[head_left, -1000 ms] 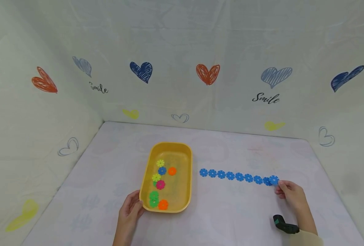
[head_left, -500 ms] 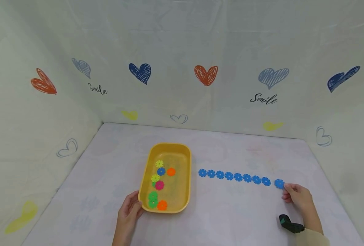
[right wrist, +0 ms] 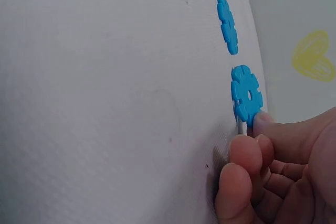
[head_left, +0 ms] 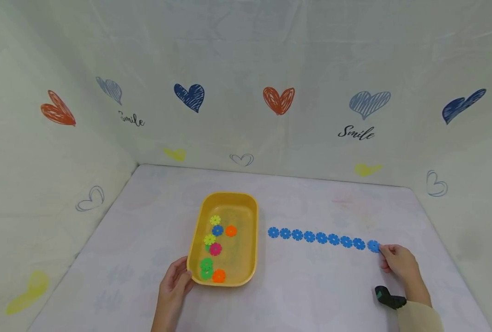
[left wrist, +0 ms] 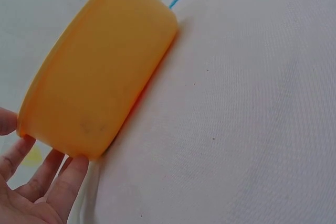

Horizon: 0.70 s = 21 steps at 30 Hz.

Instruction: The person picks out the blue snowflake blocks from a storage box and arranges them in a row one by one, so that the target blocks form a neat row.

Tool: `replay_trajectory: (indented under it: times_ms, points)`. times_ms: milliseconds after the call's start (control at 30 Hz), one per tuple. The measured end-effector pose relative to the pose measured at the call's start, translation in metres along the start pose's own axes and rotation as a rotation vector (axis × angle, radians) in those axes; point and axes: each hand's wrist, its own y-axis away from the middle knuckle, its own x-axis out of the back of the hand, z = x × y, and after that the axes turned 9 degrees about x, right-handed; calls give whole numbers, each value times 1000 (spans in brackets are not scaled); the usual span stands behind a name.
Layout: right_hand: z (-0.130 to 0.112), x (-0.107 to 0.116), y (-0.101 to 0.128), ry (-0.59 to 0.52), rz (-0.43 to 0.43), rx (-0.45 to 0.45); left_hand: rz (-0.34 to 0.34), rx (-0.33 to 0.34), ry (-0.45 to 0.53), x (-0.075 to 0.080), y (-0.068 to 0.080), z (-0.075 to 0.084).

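Observation:
A blue snowflake disc is pinched between the thumb and fingers of my right hand. In the right wrist view the held disc is tilted, with a small gap between it and the nearest disc of the row. That row of several blue snowflake discs runs leftward across the table. My left hand grips the near left corner of a yellow tray, thumb at the rim and fingers against the outer wall. Several discs lie in the tray, including an orange one and a pink one.
The white-covered table meets a pale curtain printed with hearts along its back edge. A black device is worn on the right wrist, beside a cream sleeve.
The held blue disc first overlapped the row's right end, was drawn off to the right, then came back left toward the row. The left hand and tray stay in place.

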Motion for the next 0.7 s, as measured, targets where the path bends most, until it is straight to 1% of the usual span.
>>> replay_trajectory:
  times_ms: [200, 367, 533, 700]
  points:
    - [2, 1, -6, 82, -38, 23, -6, -6, 0, 0, 0, 0]
    - [-2, 3, -7, 141, -73, 48, -1, -2, -5, 0, -1, 0]
    - [0, 4, -9, 173, -69, 80, 3, -1, -1, 0, -2, -1]
    - [1, 3, -12, 186, -64, 93, 4, -3, 1, 0, -1, -2]
